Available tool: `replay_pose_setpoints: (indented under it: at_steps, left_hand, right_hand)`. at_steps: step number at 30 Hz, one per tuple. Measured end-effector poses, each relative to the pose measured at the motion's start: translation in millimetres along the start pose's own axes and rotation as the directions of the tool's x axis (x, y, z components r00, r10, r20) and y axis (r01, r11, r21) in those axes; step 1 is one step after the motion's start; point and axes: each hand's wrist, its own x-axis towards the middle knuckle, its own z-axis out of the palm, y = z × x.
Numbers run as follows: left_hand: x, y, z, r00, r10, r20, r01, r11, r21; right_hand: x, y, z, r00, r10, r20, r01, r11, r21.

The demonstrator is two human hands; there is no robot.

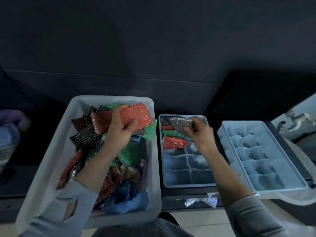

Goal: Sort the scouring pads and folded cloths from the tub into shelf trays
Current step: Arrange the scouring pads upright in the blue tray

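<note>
Grey tub [154, 168], left of centre: holds a loose heap of red, green and black glittery scouring pads with blue and tan folded cloths [130, 199] at its near end. Left hand [119, 132], above the heap: fingers and thumb curled round 1 red scouring pad [136, 115], lifted clear near the tub's far end. Divided blue tray [188, 170], just right of the tub: far compartments hold 1 dark pad, 1 green pad [171, 134] and 1 red pad [172, 142]; near compartments show bare dividers. Right hand [198, 132], over the tray's far end: fingertips pinching 1 silver scouring pad [183, 124], blurred. Second divided blue tray [256, 154], further right, tilted at an angle. Crumpled clear plastic wrap [201, 200], on the dark surface before the first tray.
</note>
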Motion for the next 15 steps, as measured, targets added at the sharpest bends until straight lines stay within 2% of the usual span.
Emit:
replay_pose_setpoints:
  at_steps: [3,4,7,9,15]
  left_hand:
    - [-3.9,-3.4,3.1,1.000,-0.012,0.004,0.012,1.000,-0.003]
    - [-5.3,-4.3,3.4,1.000,-0.016,0.009,0.016,1.000,0.000]
    - [-6.7,-6.7,1.6,0.999,-0.035,0.021,0.035,0.999,0.000]
    - [-7.0,-7.2,0.4,0.999,-0.050,0.010,0.050,0.999,0.001]
    - [-9.1,-4.1,4.2,0.998,-0.061,0.015,0.060,0.998,0.024]
  right_hand:
    - [-8.8,-0.6,17.3,0.990,-0.082,0.117,0.104,0.975,-0.197]
    - [-10.9,0.0,18.7,0.989,-0.100,0.109,0.122,0.968,-0.218]
    - [-12.1,0.3,6.3,0.998,-0.042,0.048,0.048,0.991,-0.125]
    - [-10.6,2.1,1.4,0.996,-0.032,0.077,0.041,0.992,-0.121]
    - [-3.4,8.4,26.8,0.952,-0.240,0.190,0.299,0.865,-0.403]
